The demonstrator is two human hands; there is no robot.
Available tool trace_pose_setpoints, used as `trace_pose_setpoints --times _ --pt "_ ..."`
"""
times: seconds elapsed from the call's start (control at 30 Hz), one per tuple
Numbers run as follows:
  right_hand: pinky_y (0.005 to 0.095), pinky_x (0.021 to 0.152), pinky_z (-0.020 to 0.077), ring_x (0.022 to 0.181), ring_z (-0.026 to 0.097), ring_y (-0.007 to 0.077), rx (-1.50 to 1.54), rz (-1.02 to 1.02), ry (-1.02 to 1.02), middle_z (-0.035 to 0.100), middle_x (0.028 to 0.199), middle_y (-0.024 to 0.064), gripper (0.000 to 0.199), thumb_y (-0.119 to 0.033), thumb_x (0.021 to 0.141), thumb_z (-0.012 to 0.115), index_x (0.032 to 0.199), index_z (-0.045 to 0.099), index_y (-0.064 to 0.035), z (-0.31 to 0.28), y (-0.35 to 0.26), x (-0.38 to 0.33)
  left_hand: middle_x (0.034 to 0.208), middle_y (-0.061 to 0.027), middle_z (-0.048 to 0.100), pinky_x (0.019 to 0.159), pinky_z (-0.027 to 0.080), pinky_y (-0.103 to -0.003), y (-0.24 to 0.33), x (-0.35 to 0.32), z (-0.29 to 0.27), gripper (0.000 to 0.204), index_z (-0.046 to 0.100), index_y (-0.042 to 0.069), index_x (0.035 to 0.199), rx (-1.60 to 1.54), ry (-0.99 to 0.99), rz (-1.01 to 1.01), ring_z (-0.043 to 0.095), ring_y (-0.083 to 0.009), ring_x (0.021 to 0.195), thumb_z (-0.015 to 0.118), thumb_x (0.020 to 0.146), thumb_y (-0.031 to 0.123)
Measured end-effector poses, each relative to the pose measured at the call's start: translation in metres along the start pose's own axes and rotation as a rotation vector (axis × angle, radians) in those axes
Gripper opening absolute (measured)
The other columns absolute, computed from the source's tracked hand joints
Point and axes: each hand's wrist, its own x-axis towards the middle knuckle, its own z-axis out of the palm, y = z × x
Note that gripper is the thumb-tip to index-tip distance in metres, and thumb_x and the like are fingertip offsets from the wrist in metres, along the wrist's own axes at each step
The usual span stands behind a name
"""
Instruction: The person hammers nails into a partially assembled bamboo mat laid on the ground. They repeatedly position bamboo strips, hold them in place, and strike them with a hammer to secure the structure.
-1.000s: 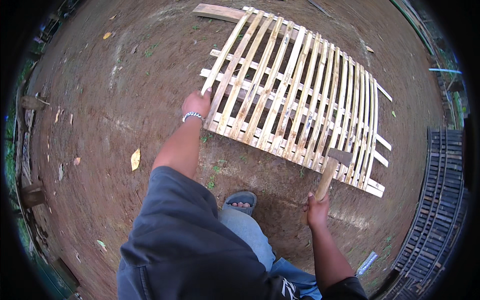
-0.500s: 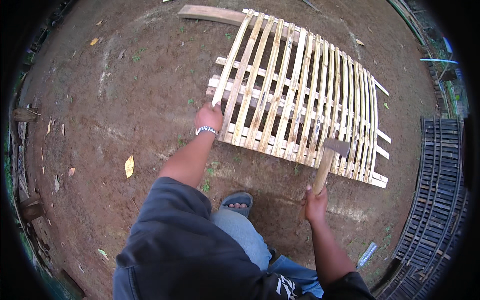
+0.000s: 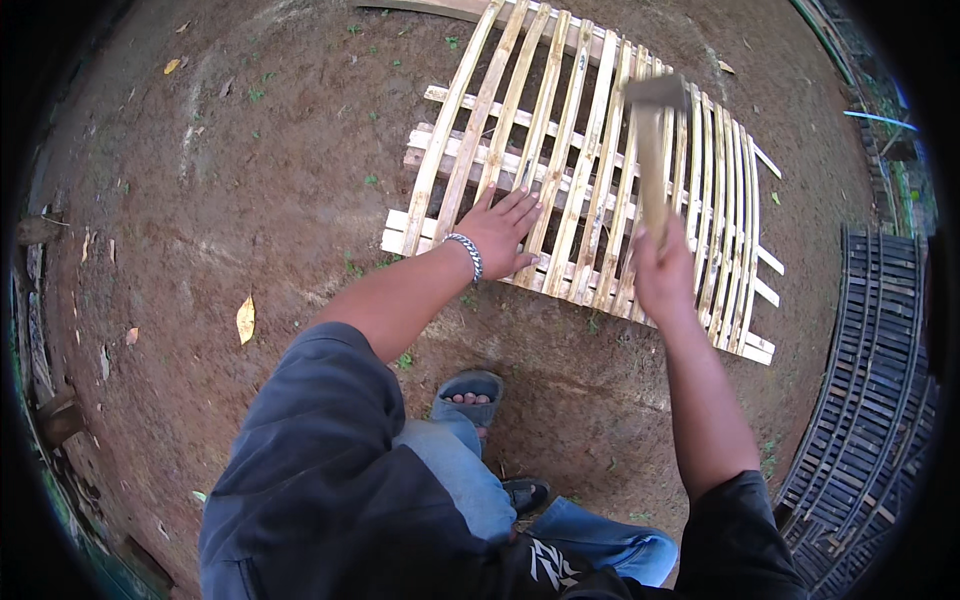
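Note:
A lattice panel (image 3: 588, 125) of pale bamboo or wood slats over crosspieces lies on the ground in front of me. My left hand (image 3: 500, 228) rests flat on its near left part, fingers spread over the slats. My right hand (image 3: 664, 272) is wrapped round the wooden handle of a hatchet (image 3: 652, 170). Its dark head is raised over the panel's far right half and slightly blurred. The near crosspiece (image 3: 402, 232) sticks out past the leftmost slat.
A brown plank (image 3: 420, 6) lies under the panel's far edge. A dark slatted panel (image 3: 860, 340) stands at the right. Bare soil with a yellow leaf (image 3: 245, 320) spreads to the left. My sandalled foot (image 3: 468, 392) is close to the panel.
My left hand has let go of the leftmost slat's end and moved right, flattening onto the slats. That slat's near end has shifted left. The hatchet has risen and moved farther out.

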Motion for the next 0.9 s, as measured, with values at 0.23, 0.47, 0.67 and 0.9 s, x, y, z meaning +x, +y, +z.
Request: trace_pose_setpoints --times 0.23,0.47,0.67,0.9 --pt "0.0289 0.066 0.052 0.072 0.06 0.0156 0.729 -0.737 0.464 0.061 0.084 0.0073 0.036 -0.03 0.112 0.048 0.13 0.042 0.0006 -0.023 -0.06 0.036 0.177 -0.0032 0.018 0.131 0.012 -0.059 0.012 0.0 -0.029 0.08 0.02 0.013 0.169 0.05 -0.149 -0.016 0.011 -0.0286 0.164 0.048 0.105 0.053" --pt "0.0514 0.082 0.0596 0.091 0.075 0.0327 -0.479 0.119 -0.284 0.072 0.094 0.0253 0.04 -0.027 0.11 0.05 0.138 0.044 0.0012 0.076 0.06 0.028 0.177 -0.0041 0.017 0.131 0.013 -0.06 0.017 0.009 -0.037 0.083 0.022 0.011 0.169 0.025 -0.175 -0.014 0.012 -0.0291 0.164 0.054 0.103 0.051" --pt "0.0421 0.063 0.0595 0.067 0.07 0.0248 -0.029 0.13 -0.04 0.068 0.081 0.0146 0.037 -0.027 0.111 0.05 0.136 0.047 -0.001 0.03 -0.015 0.028 0.177 -0.0048 0.017 0.13 0.014 -0.061 0.013 0.005 -0.029 0.083 0.023 0.011 0.168 0.049 -0.181 -0.034 0.012 -0.0294 0.164 0.055 0.103 0.049" --pt "0.0549 0.085 0.0583 0.095 0.073 0.0454 -0.473 0.079 -0.317 0.071 0.104 0.0316 0.042 -0.022 0.106 0.055 0.138 0.046 0.0035 0.066 0.054 0.021 0.177 -0.0034 0.016 0.131 0.013 -0.06 0.018 0.009 -0.038 0.082 0.023 0.012 0.168 0.002 -0.185 -0.024 0.011 -0.0291 0.164 0.055 0.103 0.049"
